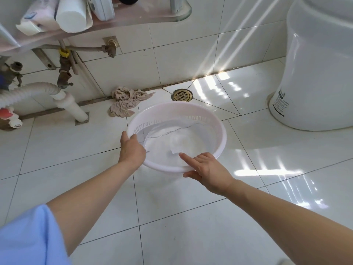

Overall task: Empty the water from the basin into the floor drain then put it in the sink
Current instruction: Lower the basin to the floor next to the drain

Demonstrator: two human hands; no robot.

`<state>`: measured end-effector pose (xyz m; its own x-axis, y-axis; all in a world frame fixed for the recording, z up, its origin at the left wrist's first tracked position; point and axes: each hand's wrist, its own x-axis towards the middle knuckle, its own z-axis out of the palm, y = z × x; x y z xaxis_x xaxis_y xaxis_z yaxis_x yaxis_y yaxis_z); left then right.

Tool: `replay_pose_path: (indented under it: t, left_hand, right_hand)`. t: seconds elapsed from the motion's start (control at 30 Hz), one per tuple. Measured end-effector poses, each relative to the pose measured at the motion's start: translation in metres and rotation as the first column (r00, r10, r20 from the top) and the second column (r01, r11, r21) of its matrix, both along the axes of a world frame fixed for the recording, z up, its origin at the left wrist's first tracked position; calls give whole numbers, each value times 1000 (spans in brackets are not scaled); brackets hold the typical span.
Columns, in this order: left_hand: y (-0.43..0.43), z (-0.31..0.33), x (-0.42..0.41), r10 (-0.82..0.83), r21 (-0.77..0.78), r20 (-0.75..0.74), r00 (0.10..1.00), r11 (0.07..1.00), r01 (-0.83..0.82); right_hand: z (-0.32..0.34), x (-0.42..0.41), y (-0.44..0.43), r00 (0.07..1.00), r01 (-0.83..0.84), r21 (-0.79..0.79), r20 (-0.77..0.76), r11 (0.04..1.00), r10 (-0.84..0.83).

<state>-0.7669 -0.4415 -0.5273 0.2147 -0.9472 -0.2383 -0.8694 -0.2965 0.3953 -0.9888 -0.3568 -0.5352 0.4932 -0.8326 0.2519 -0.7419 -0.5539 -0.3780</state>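
White glossy floor tiles fill my view, sun streaks across them, with the base of a white ceramic toilet (313, 73) at the right and grey pipework under a glass shelf at the left. Between them, close to the wall, sits the round brass floor drain (181, 95), and a crumpled beige rag (127, 101) lies just beside it.

I have the round white plastic basin (217, 134) in both hands, near the drain but not over it. My left hand (131, 150) is clamped on the near-left rim, thumb on top. My right hand (207, 171) takes the near rim with the thumb beneath, its index finger laid inside the bowl. Clear water pools in the bottom, the surface riding up one side, so I judge the basin is tipped slightly.

I read this as the start of the pour: nothing looks spilled on the tiles yet. Next I need to bring the far lip over the drain and tilt away from me slowly, keeping the stream clear of the rag. The sink is not clearly in view; only then does the basin go there.
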Motion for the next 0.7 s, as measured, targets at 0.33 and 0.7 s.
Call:
replay_pose_path:
  t: [0.33,0.7]
  left_hand:
    - [41,-4,5,-699,-146,117,705,691,708]
    - [29,17,12,-735,-365,474,484,336,868]
  right_hand:
    - [1,1,-10,999,30,58,9,998,-31]
    - [14,0,-17,998,55,15,-3,998,-55]
